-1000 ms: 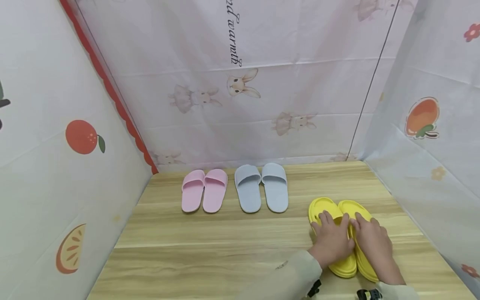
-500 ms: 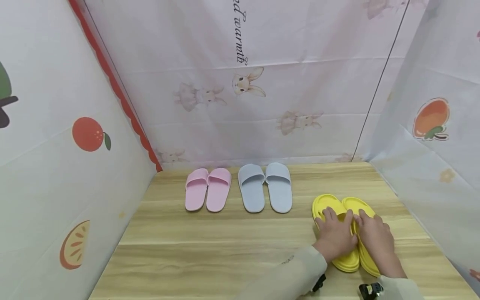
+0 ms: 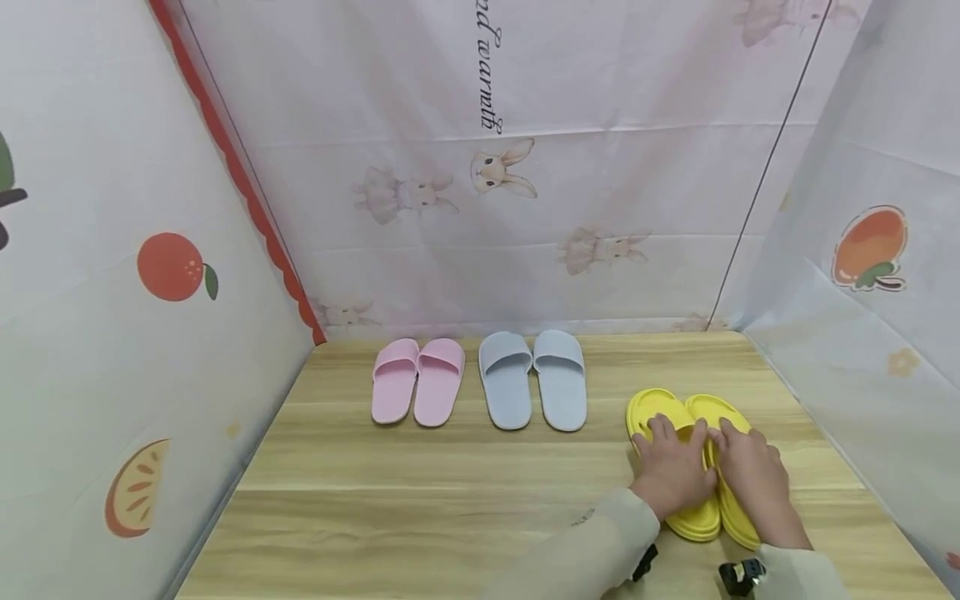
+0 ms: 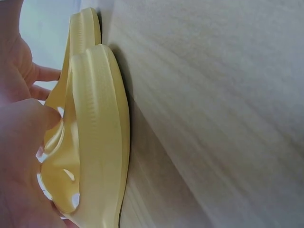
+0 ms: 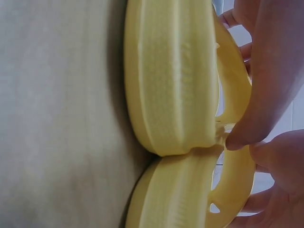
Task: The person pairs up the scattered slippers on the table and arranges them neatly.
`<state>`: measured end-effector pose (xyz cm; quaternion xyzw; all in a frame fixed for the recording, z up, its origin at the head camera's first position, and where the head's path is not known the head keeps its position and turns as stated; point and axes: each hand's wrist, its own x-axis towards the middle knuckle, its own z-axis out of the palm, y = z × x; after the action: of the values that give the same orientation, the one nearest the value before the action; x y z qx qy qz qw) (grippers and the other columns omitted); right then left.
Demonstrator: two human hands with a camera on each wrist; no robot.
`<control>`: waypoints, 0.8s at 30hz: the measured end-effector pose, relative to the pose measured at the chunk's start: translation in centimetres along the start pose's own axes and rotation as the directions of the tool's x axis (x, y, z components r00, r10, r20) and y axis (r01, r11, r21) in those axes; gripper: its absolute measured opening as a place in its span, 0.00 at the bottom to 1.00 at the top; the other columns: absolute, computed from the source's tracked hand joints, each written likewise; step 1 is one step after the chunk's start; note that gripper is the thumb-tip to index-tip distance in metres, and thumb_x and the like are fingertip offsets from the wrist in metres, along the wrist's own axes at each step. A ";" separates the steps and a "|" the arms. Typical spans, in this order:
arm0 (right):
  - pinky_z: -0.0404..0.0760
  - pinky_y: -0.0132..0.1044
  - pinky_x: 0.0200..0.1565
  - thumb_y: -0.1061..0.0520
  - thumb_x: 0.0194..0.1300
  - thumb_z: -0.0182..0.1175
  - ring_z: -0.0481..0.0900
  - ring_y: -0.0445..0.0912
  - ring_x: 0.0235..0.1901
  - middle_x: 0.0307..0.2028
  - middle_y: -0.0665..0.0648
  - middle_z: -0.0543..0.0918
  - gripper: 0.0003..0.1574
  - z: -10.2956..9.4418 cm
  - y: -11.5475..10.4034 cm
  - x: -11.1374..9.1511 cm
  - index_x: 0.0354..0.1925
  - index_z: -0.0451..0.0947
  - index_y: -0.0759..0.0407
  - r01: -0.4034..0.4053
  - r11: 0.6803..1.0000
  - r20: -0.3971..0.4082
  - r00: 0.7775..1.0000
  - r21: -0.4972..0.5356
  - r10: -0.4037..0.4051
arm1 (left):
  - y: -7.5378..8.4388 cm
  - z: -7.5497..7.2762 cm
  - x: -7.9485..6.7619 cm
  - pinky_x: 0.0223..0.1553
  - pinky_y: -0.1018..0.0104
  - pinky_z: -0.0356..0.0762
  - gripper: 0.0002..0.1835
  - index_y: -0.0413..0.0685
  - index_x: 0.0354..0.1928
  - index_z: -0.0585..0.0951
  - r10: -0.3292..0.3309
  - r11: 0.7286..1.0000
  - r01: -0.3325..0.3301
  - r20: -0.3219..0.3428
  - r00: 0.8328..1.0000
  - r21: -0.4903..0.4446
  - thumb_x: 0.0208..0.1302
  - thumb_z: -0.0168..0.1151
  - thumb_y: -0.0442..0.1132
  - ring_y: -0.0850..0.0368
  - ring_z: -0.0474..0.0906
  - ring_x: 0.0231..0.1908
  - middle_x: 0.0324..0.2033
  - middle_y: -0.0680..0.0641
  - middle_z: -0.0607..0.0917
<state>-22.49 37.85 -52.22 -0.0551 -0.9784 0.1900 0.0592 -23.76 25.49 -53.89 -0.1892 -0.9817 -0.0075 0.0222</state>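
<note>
A pair of yellow slippers (image 3: 699, 523) lies side by side on the wood-patterned surface at the right, toes toward the back wall. My left hand (image 3: 675, 475) grips the left slipper (image 5: 166, 194) across its strap, fingers at the outer side and thumb side at the inner edge. Over the strap of the right slipper (image 5: 171, 71) my right hand (image 3: 752, 477) holds on in the same way. Both soles lie flat on the surface, close together, in the wrist views. The palms hide most of the straps in the head view.
Against the back wall stand pink slippers (image 3: 438, 392) and, right of them, light blue slippers (image 3: 562, 396). Printed cloth walls (image 3: 525, 283) enclose the wooden surface (image 3: 420, 517) at the back, left (image 3: 67, 358) and right (image 3: 840, 333).
Both hands and the yellow slippers have slid a little toward the back wall since one second ago. In the last half second they have barely moved. The head view has shifted slightly.
</note>
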 end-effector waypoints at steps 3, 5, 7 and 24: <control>0.74 0.64 0.33 0.50 0.82 0.42 0.77 0.71 0.34 0.44 0.84 0.76 0.31 0.1 0.1 0.4 0.65 0.67 0.76 0.016 1.000 -0.006 1.000 -0.005 -0.016 | -0.1 0.1 0.3 0.61 0.44 0.69 0.35 0.83 0.75 0.54 0.001 1.000 -0.001 0.005 1.000 -0.016 0.68 0.45 0.73 0.50 0.61 0.70 0.70 0.48 0.68; 0.74 0.64 0.34 0.50 0.82 0.43 0.77 0.70 0.35 0.45 0.84 0.76 0.32 0.2 0.1 0.6 0.65 0.67 0.77 0.017 1.000 -0.005 1.000 -0.007 -0.017 | -0.2 0.0 0.5 0.61 0.44 0.69 0.35 0.83 0.75 0.54 0.003 1.000 -0.003 0.008 1.000 -0.015 0.69 0.44 0.73 0.51 0.61 0.70 0.70 0.48 0.68; 0.74 0.63 0.34 0.51 0.82 0.43 0.77 0.70 0.35 0.46 0.84 0.76 0.31 0.3 0.2 0.8 0.65 0.66 0.77 0.018 1.000 -0.007 1.000 -0.008 -0.018 | -0.2 0.0 0.7 0.62 0.44 0.69 0.35 0.84 0.75 0.54 -0.001 1.000 0.001 0.012 1.000 -0.008 0.68 0.43 0.74 0.52 0.61 0.70 0.70 0.49 0.68; 0.76 0.65 0.32 0.49 0.82 0.43 0.76 0.73 0.36 0.47 0.84 0.74 0.31 0.3 0.3 2.3 0.66 0.66 0.75 -0.011 1.000 0.002 1.000 -0.015 0.011 | -0.4 -0.1 1.9 0.58 0.47 0.69 0.37 0.83 0.75 0.57 -0.019 0.999 0.017 -0.045 0.999 -0.042 0.65 0.52 0.73 0.51 0.63 0.67 0.66 0.47 0.71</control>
<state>-24.76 38.28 -52.39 -0.0605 -0.9796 0.1831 0.0565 -25.67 25.82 -53.68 -0.1806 -0.9822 -0.0323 0.0403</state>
